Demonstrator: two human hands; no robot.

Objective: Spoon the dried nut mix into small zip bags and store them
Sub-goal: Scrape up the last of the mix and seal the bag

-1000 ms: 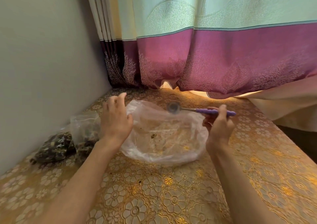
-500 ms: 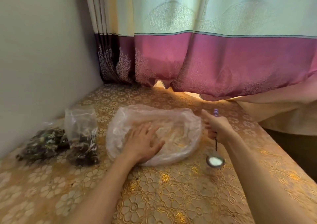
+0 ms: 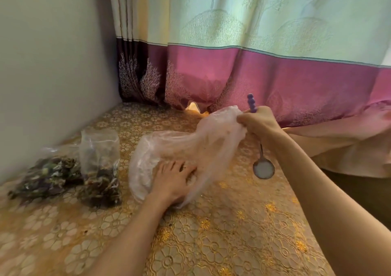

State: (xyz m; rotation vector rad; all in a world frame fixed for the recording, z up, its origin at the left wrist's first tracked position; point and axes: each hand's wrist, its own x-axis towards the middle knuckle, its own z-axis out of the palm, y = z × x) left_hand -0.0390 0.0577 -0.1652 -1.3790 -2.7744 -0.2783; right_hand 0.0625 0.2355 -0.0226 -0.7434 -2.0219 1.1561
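A large, nearly empty clear plastic bag [image 3: 175, 148] lies in the middle of the table. My left hand [image 3: 172, 180] presses flat on its near end with fingers spread. My right hand [image 3: 257, 122] pinches the bag's far right corner and lifts it off the table. The same hand holds a spoon [image 3: 263, 168] with a purple handle, bowl hanging down. At the left stand two small bags of dark dried mix: one upright [image 3: 99, 165], one lying flat [image 3: 48, 176] against the wall.
A grey wall [image 3: 53, 64] runs along the left side. A green and pink curtain [image 3: 254, 64] hangs at the back, its hem resting on the table [image 3: 211, 244] at the right. The table's right edge drops off at the far right.
My left hand went from gripping the bag's left edge to pressing flat on it. My right hand turned the spoon bowl-down, then took the bag's right corner and raised it.
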